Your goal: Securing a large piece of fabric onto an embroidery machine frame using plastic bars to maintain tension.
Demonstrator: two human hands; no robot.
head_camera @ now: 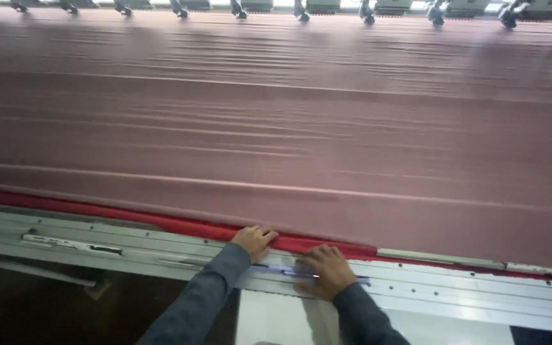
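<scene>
A wide sheet of dusty pink fabric (301,134) is stretched flat across a long machine bed, with a bright red edge strip (161,222) along its near side. My left hand (253,241) rests with curled fingers on that red strip where it meets the grey metal rail (455,291). My right hand (324,269) lies palm down on the rail just to the right, pressing on a thin bluish-purple strip (359,280) that runs along the rail under it. Both arms wear grey-blue sleeves.
A row of dark machine heads (301,10) lines the far edge of the fabric. The rail has a white clip bar (71,244) at left and pale clips (442,257) at right. A dark opening (65,306) lies below the rail.
</scene>
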